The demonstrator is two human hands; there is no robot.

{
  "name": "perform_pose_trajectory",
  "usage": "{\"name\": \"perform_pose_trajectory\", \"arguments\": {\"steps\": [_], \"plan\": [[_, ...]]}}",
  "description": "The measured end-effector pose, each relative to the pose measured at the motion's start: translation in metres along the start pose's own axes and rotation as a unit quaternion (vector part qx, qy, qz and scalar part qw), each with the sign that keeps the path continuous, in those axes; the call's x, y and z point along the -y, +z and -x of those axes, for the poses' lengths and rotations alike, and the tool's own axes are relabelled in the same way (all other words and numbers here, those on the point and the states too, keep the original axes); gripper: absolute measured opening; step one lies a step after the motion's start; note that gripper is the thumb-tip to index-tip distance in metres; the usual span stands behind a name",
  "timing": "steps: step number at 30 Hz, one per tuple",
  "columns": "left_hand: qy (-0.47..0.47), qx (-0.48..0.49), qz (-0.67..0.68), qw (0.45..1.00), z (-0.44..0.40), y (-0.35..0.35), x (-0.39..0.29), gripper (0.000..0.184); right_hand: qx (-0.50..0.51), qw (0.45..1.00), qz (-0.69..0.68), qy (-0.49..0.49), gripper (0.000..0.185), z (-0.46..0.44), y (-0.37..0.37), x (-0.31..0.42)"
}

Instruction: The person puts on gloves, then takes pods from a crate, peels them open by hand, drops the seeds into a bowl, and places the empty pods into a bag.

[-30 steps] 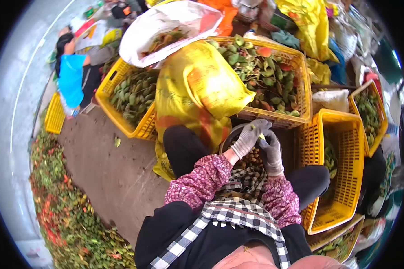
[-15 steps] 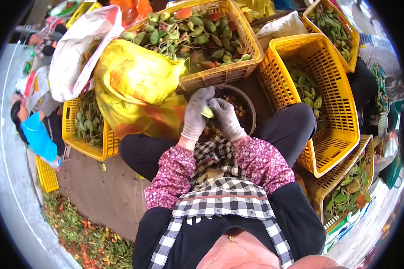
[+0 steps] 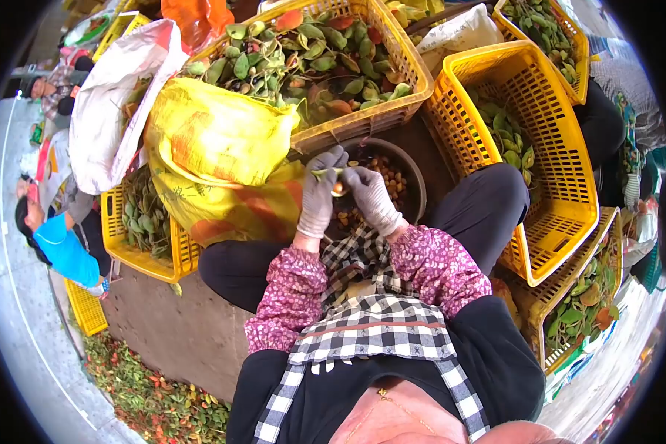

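Grey-gloved left hand (image 3: 321, 186), fingers pinched on a half-hidden green piece (image 3: 325, 172), right hand (image 3: 370, 198) alongside, fingers' hold unclear, bowl (image 3: 419, 181) part-covered

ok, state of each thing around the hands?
Left hand, gloved, fingers bent onto green piece
Right hand, gloved, fingers bent; grip unclear
Basin, open, partly filled
Large crate, leaf-filled
Crate by right knee, partly filled
White sack, mouth open
Yellow sack, bulging

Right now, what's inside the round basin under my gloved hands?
The basin holds small brown and tan roundish pieces. Your left hand, right hand and checked apron partly cover it, so what lies behind them or beneath the top layer can't be seen.
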State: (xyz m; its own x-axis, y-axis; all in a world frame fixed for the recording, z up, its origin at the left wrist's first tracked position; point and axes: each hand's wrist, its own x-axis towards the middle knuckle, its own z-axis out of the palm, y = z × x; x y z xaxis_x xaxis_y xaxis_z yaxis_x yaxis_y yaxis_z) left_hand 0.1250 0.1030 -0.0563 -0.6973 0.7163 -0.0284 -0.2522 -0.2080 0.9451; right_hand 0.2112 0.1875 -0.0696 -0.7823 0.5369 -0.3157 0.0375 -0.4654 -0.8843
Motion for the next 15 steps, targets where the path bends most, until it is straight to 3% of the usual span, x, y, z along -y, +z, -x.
{"name": "perform_pose_trajectory", "arguments": {"steps": [2, 5, 6, 9, 10, 11, 13, 14, 15], "plan": [[0.059, 0.023, -0.101, 0.993, -0.001, -0.001, 0.010, 0.031, -0.030, 0.992, -0.122, 0.025, 0.038, -0.009, 0.002, -0.007], [0.011, -0.052, -0.072, 0.996, 0.001, 0.002, 0.012, 0.033, -0.030, 0.981, -0.143, 0.127, 0.039, -0.013, -0.007, -0.008], [0.020, -0.062, 0.002, 0.998, -0.001, 0.009, 0.012, 0.038, -0.045, 0.980, -0.121, 0.152, 0.038, -0.017, -0.008, -0.018], [0.033, -0.102, -0.103, 0.989, -0.008, 0.001, 0.023, 0.041, -0.029, 0.997, 0.063, 0.025, 0.040, -0.019, -0.010, -0.029], [0.051, -0.106, -0.075, 0.990, -0.010, 0.001, 0.029, 0.037, -0.011, 0.998, 0.034, 0.055, 0.037, -0.015, -0.009, -0.020], [0.069, -0.115, -0.125, 0.983, -0.011, -0.001, 0.032, 0.036, 0.013, 0.999, 0.047, -0.022, 0.033, -0.011, -0.005, -0.010], [0.096, -0.115, -0.179, 0.972, -0.012, -0.004, 0.026, 0.036, 0.082, 0.991, 0.085, -0.057, 0.029, -0.015, -0.003, -0.007], [0.094, -0.136, -0.217, 0.962, -0.009, -0.002, 0.019, 0.033, 0.085, 0.995, 0.050, -0.014, 0.028, -0.009, 0.001, 0.004], [0.084, -0.122, -0.272, 0.951, -0.006, 0.000, 0.006, 0.038, 0.089, 0.995, 0.013, -0.030, 0.029, -0.005, 0.007, 0.014]]}}
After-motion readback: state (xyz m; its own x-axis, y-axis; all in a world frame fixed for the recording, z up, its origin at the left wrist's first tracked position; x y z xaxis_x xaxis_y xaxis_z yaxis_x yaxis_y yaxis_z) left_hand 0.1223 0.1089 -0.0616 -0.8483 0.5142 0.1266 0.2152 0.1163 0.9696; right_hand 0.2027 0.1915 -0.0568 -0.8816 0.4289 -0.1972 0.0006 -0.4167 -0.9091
